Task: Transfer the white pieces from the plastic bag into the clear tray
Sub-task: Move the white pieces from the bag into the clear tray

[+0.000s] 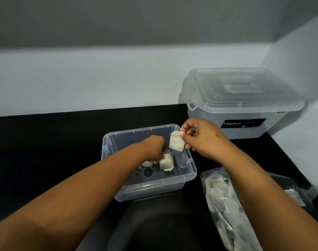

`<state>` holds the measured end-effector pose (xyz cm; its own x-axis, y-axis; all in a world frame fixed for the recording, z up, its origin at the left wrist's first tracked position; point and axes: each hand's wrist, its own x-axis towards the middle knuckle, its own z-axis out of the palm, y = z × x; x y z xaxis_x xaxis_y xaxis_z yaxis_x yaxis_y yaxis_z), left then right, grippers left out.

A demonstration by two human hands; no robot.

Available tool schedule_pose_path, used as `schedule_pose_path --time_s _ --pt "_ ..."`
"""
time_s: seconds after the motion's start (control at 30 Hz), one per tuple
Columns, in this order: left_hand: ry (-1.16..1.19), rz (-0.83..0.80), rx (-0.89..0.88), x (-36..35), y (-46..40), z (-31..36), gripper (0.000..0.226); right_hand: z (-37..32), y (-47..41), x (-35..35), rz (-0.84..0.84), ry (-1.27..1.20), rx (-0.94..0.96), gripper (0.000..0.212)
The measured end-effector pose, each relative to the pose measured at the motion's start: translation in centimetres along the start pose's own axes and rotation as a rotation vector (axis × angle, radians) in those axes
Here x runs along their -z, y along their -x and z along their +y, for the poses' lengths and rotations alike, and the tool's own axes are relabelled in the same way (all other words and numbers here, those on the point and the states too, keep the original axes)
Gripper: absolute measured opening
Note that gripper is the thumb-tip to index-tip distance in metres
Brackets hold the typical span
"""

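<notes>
A clear plastic tray [189,175] stands on the black counter in front of me. A few white pieces [166,163] lie on its floor. My left hand [154,149] reaches down inside the tray, its fingers at those pieces; how they lie is hidden by the hand's back. My right hand [200,136] hovers over the tray's right rim and pinches one white piece [176,144] by its top corner, so it hangs over the tray. The plastic bag [225,205] with several more white pieces lies at the right, partly under my right forearm.
A large lidded clear storage box [243,102] labelled Megabox stands at the back right against the wall. The black counter [45,151] runs left of the tray. A dark rounded shape [163,225] sits just below the tray near me.
</notes>
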<state>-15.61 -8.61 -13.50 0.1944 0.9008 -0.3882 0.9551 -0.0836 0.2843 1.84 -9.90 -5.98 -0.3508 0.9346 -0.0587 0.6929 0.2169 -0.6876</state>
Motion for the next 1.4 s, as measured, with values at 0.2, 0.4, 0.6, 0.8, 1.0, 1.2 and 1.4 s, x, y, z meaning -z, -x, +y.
schedule_pose_path --time_s 0.2,0.4,0.6,0.8,1.0,1.2,1.4 --pt "-0.038 0.093 0.024 0.2 -0.3 -0.7 0.016 0.3 0.1 -0.2 0.018 -0.011 -0.022 0.011" --pt "-0.037 0.119 0.059 1.2 1.5 -1.1 0.018 -0.2 -0.5 -0.9 -0.041 0.036 0.003 0.009" --pt "0.050 0.332 0.139 4.4 6.7 -2.9 0.029 -2.0 -1.9 -2.9 -0.215 0.108 0.033 0.006" --pt "0.070 0.674 0.141 3.6 10.5 -5.5 0.028 -3.0 -4.7 -7.9 -0.520 0.217 -0.095 0.011" --pt "0.250 0.785 0.392 1.1 12.0 -7.7 0.049 -2.3 -6.6 -10.5 -0.593 0.236 -0.293 0.013" --pt "0.413 0.776 0.369 0.3 12.0 -8.1 0.041 -1.8 -6.6 -10.8 -0.468 0.396 -0.194 0.021" --pt "0.206 0.849 0.368 1.2 11.9 -6.1 0.043 -2.4 -6.0 -10.4 -0.452 0.658 -0.185 0.027"
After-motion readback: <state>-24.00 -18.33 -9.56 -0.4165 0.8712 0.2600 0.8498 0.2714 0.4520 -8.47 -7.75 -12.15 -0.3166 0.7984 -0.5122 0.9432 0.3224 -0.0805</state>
